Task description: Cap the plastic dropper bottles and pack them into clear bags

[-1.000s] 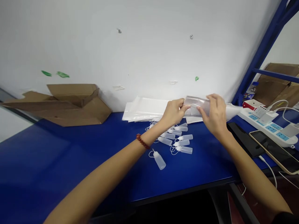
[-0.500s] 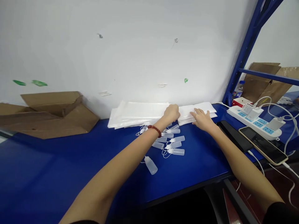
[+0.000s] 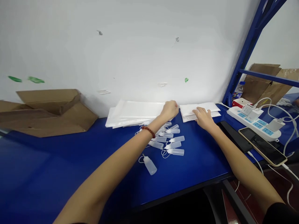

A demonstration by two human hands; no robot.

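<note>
My left hand [image 3: 170, 109], a beaded bracelet at its wrist, is closed above the right end of a stack of flat white plastic bags [image 3: 140, 109]. Its fingertips are hidden, so what it grips, if anything, cannot be told. On a second, shorter pile of folded white bags [image 3: 188, 110] my right hand [image 3: 202, 118] lies with its fingers spread. Several small translucent squeeze bottles [image 3: 176, 152] with white caps and attached loops lie below my left hand, some covered by my forearm. One larger squeeze bottle [image 3: 149, 165] lies apart, closer to me.
An open cardboard box [image 3: 58, 121] stands at the left by the wall. To the right are two phones [image 3: 263, 146] with cables and a white power strip [image 3: 254, 121] full of chargers. A blue metal frame [image 3: 243, 53] rises behind them.
My left hand has shifted slightly left, away from the right pile, and a gap now shows between the two piles. My right hand and its pile sit slightly further right.
</note>
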